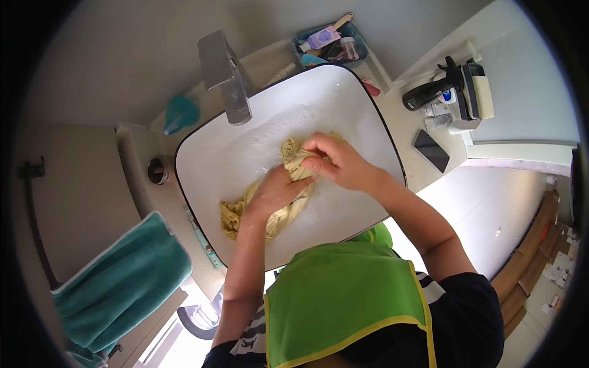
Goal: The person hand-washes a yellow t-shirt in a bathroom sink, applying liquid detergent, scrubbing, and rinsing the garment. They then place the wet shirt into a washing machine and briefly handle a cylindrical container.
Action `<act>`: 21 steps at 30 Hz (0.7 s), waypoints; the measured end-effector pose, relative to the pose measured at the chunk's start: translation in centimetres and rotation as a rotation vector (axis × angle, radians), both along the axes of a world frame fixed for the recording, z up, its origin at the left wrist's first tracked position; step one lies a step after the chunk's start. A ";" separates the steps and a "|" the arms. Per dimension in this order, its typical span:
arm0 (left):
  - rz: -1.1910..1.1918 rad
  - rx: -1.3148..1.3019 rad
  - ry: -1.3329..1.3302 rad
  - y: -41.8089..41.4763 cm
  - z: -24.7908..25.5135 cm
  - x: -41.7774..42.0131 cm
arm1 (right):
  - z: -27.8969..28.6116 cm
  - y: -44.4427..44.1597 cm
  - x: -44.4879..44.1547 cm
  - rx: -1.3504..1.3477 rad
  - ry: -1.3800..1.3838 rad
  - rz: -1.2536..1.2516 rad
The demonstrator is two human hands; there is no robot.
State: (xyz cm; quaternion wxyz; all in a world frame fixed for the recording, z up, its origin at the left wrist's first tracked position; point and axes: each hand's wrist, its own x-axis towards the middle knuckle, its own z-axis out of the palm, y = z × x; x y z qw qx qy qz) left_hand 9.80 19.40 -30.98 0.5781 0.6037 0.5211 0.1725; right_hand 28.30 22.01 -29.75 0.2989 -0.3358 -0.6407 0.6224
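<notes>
A wet, crumpled yellow cloth (285,221) lies in the white washbasin (363,119), with some suds around it. My left hand (278,191) presses on the cloth and grips a bunched part of it between thumb and fingers. Close beside it on the right, my right hand (333,161) pinches the gathered upper part of the same cloth. Above the basin's back left rim stands a metal faucet (230,83); no running water can be seen.
Behind the basin sits a basket (363,43) of toiletries. A smartphone (431,151) and a black spray bottle (428,92) are on the right counter. On the left are a teal cup (181,113), a jar (160,170), a toothbrush package (204,241) and a hanging teal towel (129,280).
</notes>
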 end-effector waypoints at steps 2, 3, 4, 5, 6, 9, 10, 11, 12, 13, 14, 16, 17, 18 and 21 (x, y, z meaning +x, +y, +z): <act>0.067 -0.048 -0.065 -1.2 1.7 -2.6 | -0.2 2.0 -0.6 -0.074 0.258 0.119; 0.079 -0.047 -0.076 -1.7 2.7 -3.8 | -1.4 2.5 -0.9 0.025 0.148 0.195; 0.088 -0.044 -0.089 -2.2 3.8 -4.5 | -3.0 2.7 -1.2 0.127 0.035 0.266; 0.120 -0.016 -0.223 -2.5 5.0 -4.8 | -4.3 2.9 -1.4 0.229 -0.080 0.332; 0.159 0.015 -0.360 -3.0 6.1 -5.1 | -4.1 3.1 -1.9 0.089 -0.313 0.536; 0.253 -0.002 -0.405 -4.3 8.0 -7.4 | -4.7 3.1 -2.3 0.052 -0.588 0.625; 0.329 -0.003 -0.385 -5.1 8.6 -7.9 | -4.0 3.0 -1.9 0.025 -0.532 0.582; 0.403 -0.006 -0.365 -5.6 9.1 -8.2 | -2.9 3.1 -0.9 -0.003 -0.476 0.535; 0.511 0.036 -0.261 -6.1 9.1 -8.4 | -1.5 3.0 0.2 -0.034 -0.426 0.491; 0.614 -0.047 -0.177 -6.5 9.0 -8.9 | -0.1 2.8 1.2 -0.073 -0.420 0.459; 0.716 -0.132 -0.093 -6.8 8.6 -9.7 | 1.3 2.6 2.2 -0.111 -0.416 0.428; 0.845 -0.208 -0.118 -8.0 7.5 -10.8 | 3.7 1.8 3.7 -0.124 -0.373 0.379; 0.866 -0.198 -0.231 -8.8 6.5 -11.2 | 4.7 1.1 4.4 -0.102 -0.336 0.356; 0.879 -0.190 -0.347 -9.2 5.5 -11.5 | 5.2 0.4 5.0 -0.084 -0.304 0.327; 0.623 -0.180 -0.786 -8.7 3.3 -12.2 | 5.4 -0.3 6.8 -0.399 0.100 0.184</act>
